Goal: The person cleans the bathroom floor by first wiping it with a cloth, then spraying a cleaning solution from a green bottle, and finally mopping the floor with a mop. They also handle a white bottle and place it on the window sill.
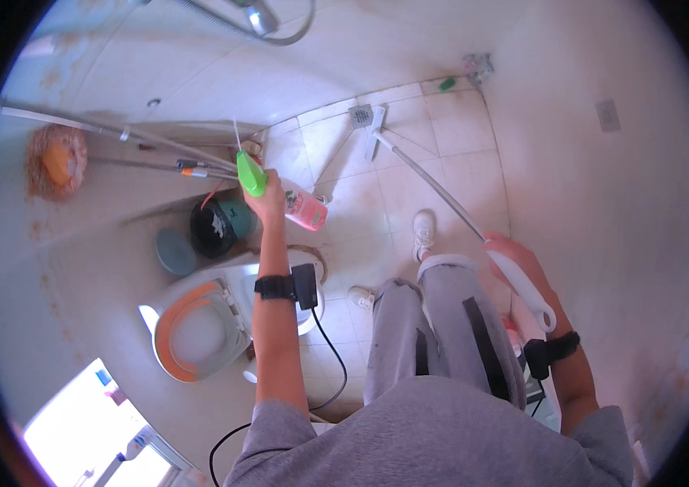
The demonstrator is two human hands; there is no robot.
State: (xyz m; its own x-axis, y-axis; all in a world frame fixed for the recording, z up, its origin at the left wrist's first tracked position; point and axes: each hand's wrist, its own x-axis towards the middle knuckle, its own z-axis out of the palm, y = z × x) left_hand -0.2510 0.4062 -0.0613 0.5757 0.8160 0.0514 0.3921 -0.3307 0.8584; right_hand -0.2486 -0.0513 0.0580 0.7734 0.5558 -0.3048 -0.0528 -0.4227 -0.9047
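Observation:
My left hand is closed round the neck of a spray bottle with a bright green trigger head and pink contents. The bottle is tilted, its nozzle toward the wall at the upper left, where a thin pale streak shows by it. Lower right, my right hand grips the white handle of a floor squeegee with a grey metal pole. The squeegee's pale, narrow head lies on the tiles beside a square floor drain.
A toilet with an orange-rimmed seat stands at left, its lid up. Near it are a dark bin and a round lid. Several poles and a mop head lean on the left wall. A green object lies in the far corner.

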